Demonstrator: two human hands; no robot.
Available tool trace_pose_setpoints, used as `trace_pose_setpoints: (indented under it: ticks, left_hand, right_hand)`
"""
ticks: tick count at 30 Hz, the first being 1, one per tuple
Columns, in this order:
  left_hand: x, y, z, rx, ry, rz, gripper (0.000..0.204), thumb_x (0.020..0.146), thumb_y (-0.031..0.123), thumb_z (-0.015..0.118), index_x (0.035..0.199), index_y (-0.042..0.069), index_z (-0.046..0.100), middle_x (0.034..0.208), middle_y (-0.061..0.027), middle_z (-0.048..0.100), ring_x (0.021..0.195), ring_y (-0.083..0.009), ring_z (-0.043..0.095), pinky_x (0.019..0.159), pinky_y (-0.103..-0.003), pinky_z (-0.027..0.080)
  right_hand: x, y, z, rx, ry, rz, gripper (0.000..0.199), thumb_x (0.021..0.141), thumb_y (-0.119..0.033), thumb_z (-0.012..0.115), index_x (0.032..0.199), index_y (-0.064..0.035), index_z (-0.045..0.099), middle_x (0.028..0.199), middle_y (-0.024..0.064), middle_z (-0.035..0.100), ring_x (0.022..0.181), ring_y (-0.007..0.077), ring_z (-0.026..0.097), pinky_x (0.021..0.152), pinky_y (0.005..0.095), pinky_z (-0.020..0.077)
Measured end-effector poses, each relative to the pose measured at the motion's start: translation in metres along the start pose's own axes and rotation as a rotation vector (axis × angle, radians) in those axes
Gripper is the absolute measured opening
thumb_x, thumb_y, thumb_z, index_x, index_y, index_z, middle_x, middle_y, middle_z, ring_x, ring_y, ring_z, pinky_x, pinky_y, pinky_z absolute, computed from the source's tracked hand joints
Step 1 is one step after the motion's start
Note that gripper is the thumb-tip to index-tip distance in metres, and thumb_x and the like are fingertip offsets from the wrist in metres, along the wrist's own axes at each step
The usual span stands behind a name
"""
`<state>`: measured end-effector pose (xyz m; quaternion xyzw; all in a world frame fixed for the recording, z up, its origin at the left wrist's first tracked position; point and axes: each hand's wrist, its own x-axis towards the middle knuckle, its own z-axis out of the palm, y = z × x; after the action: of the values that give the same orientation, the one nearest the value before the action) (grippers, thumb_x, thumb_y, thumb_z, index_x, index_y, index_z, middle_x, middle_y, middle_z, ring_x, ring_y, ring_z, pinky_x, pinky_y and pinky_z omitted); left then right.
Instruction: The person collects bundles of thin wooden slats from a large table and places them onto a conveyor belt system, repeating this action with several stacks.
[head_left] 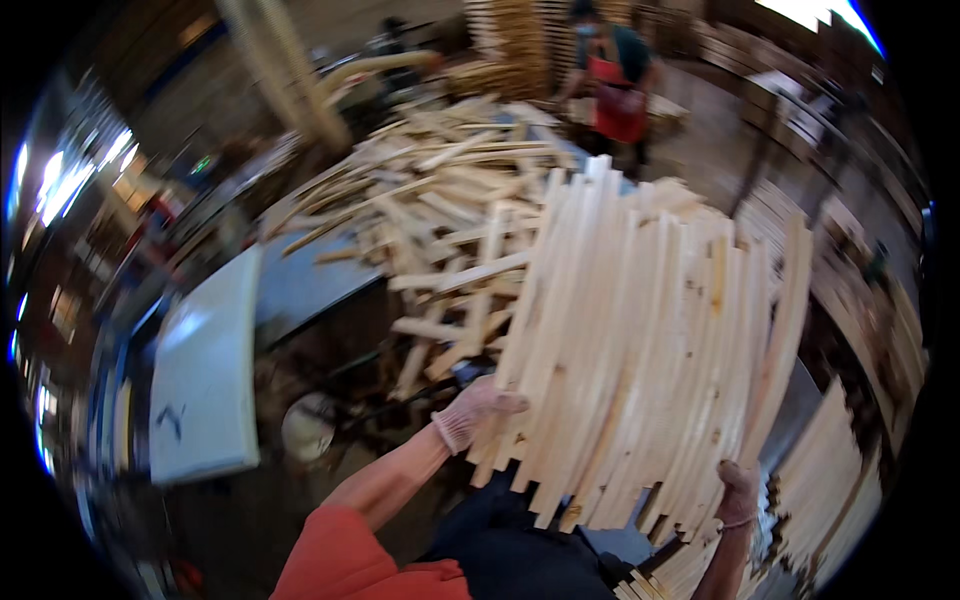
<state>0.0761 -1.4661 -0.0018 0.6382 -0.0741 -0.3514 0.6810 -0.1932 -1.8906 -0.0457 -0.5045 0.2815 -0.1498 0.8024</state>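
A wide row of pale wooden strips [630, 350] lies side by side in front of me, uneven at the near ends. My left hand [482, 406], in a light knitted glove, is closed against the row's left edge near its close end. At the near right corner, my gloved right hand [738, 490] grips the outermost strips. Between the two hands the strips are pressed together, some with dark knots. The undersides of both hands are hidden, and motion blurs the picture slightly.
Loose wood offcuts [450, 215] are heaped on a blue-grey table [310, 285] at the far left. A white panel [208, 370] stands left of me. Stacked strips [820, 465] lie on my right. Beyond the heap stands a person in a red apron [620, 100].
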Motion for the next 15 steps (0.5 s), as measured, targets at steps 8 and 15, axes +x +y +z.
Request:
trace_pose_setpoints:
  ticks: [8, 15]
  left_hand:
    - [-0.301, -0.018, -0.174, -0.244, 0.380, 0.131, 0.039, 0.087, 0.018, 0.080, 0.119, -0.002, 0.072, 0.101, -0.0041, 0.073, 0.084, -0.0130, 0.068, 0.077, -0.029, 0.058]
    - [-0.552, -0.072, -0.253, -0.293, 0.818, 0.077, 0.038, 0.088, 0.020, 0.082, 0.119, 0.001, 0.072, 0.101, -0.0018, 0.072, 0.090, -0.0116, 0.070, 0.083, -0.027, 0.058]
  right_hand:
    - [-0.065, 0.075, 0.195, -0.302, -0.406, 0.021, 0.062, 0.073, -0.020, 0.084, 0.126, 0.0056, 0.065, 0.100, 0.0118, 0.072, 0.085, 0.0280, 0.076, 0.073, 0.0434, 0.0668]
    - [-0.171, 0.123, 0.435, -0.230, -0.839, 0.072, 0.070, 0.070, -0.015, 0.091, 0.131, 0.0074, 0.066, 0.115, 0.0113, 0.074, 0.102, 0.0229, 0.072, 0.091, 0.0375, 0.0597]
